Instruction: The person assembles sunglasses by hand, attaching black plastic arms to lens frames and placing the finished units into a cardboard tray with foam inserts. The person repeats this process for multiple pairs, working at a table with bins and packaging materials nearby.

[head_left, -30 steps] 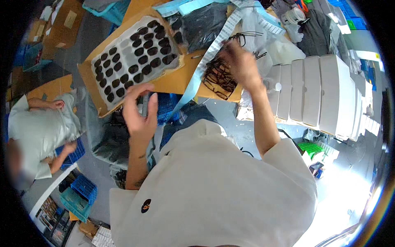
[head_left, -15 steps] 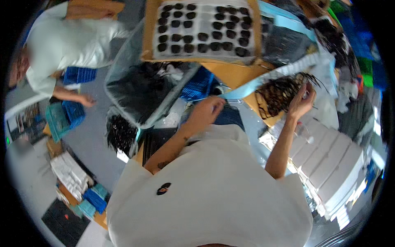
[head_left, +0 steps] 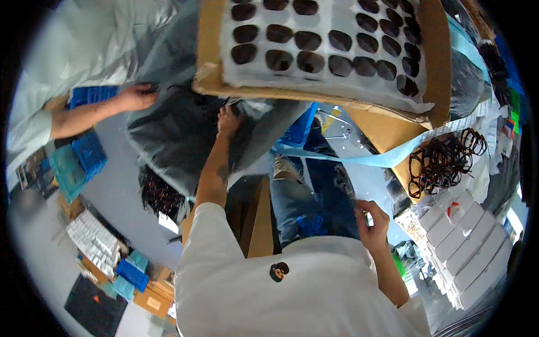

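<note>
Where L hand (head_left: 228,121) dips, bag (head_left: 165,132) gapes upwd; long axis unclr.

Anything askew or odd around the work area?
Mostly the long pale-blue strip: it trails loosely off the brown cardboard sheet. The dark eyeglass frames also lie in a jumbled heap, unlike the neatly rowed dark lenses.

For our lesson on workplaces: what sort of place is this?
Probably an eyewear workshop: dark lenses set out in rows, a heap of eyeglass frames, and white boxes lined up nearby.
</note>
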{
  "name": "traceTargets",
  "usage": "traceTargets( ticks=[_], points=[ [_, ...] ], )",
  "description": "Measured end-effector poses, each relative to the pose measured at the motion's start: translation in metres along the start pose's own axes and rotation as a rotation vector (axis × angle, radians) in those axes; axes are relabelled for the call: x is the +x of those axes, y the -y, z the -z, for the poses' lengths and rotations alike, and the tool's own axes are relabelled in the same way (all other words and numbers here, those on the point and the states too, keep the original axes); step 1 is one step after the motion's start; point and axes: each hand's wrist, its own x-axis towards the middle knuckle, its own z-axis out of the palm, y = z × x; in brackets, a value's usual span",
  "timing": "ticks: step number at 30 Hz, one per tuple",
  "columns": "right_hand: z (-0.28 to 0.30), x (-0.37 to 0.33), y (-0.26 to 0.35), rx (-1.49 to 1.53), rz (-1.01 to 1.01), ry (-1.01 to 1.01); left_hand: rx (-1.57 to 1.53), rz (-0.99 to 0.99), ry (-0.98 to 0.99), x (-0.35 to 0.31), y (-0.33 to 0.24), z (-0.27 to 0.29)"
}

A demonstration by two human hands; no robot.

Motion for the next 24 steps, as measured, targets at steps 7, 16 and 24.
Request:
traceTargets(
  ticks=[7, 16, 24],
  points=[
    [-0.007, -0.010, -0.009, 0.022, -0.161, -0.093, 0.426, 0.005, 0.331, 0.044, 0.060, -0.028],
    [0.025, 0.000, 0.036, 0.173, 0.090, -0.186, 0.149, -0.006, -0.324, -0.123, 0.022, 0.073],
    [0.029, 0.042, 0.099, 0.377, 0.320, 0.136, -0.720, -0.116, -0.457, -0.327, -0.090, 0.261]
  ],
)
